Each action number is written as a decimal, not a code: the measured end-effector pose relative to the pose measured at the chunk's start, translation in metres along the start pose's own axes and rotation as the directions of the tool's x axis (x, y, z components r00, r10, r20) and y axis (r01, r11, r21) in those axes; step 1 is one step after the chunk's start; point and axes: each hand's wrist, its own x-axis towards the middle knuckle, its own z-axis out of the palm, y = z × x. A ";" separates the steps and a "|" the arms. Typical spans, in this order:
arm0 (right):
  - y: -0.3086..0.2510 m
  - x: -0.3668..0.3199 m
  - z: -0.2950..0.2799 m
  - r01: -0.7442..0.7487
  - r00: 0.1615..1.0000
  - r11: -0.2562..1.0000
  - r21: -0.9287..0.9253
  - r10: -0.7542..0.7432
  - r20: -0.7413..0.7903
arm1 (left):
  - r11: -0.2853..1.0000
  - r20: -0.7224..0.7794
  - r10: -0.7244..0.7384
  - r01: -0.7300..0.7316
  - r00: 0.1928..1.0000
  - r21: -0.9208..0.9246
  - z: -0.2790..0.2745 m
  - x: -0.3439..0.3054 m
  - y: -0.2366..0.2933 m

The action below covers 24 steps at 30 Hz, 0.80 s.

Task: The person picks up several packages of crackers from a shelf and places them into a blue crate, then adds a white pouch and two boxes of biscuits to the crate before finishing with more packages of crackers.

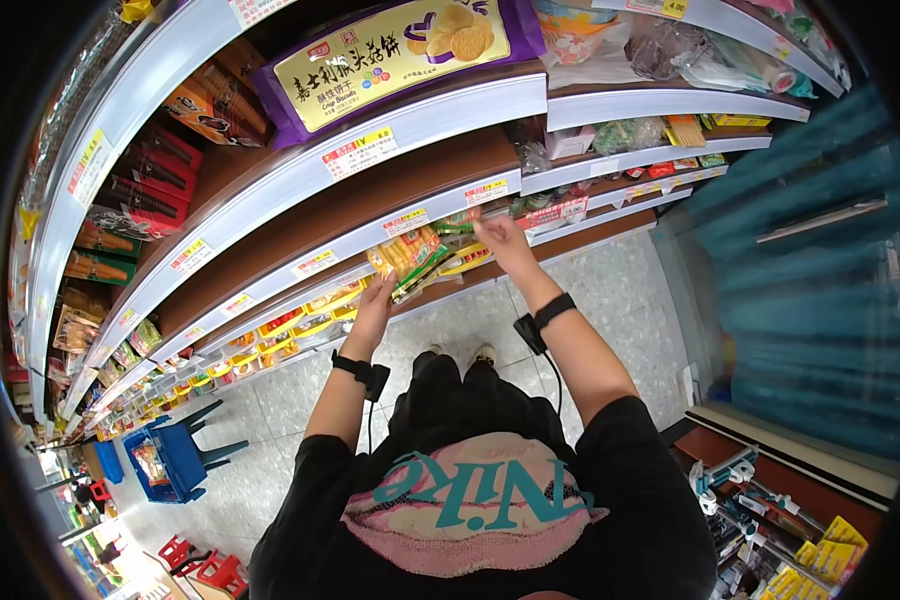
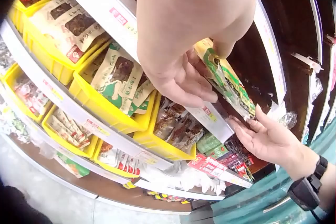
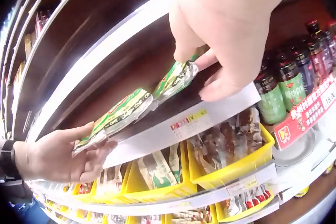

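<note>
My left hand (image 1: pixel 372 305) grips a yellow and green snack packet (image 1: pixel 407 254) by its near end, in front of a brown shelf. Thumb on one side and fingers on the other show in the right wrist view, where the packet (image 3: pixel 121 112) lies tilted with its silvery edge forward. At the shelf's front edge my right hand (image 1: pixel 508 248) pinches a second green packet (image 3: pixel 176 79) between thumb and fingers. That second packet overlaps the far end of the first in the right wrist view. Part of it is hidden behind my right hand.
Below the shelf stand yellow bins (image 2: pixel 110 108) of bagged snacks. Dark bottles (image 3: pixel 291 85) with a red price sign (image 3: pixel 310 109) are on the right. A purple biscuit pack (image 1: pixel 400 60) lies on the shelf above. A blue stool (image 1: pixel 175 460) stands on the floor at left.
</note>
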 end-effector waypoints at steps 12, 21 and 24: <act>-0.022 -0.003 0.020 -0.424 0.902 0.892 0.157 0.400 0.160 | 0.969 -0.197 -0.045 0.091 0.979 0.228 -0.027 0.003 -0.005; -0.008 -0.081 -0.019 -0.178 0.971 0.980 0.087 0.160 0.179 | 0.945 0.026 0.009 -0.017 1.000 0.325 -0.056 -0.024 -0.004; -0.004 -0.123 -0.036 -0.192 0.972 0.979 0.068 0.180 0.150 | 0.947 0.146 -0.051 0.001 0.988 0.320 -0.070 -0.039 -0.001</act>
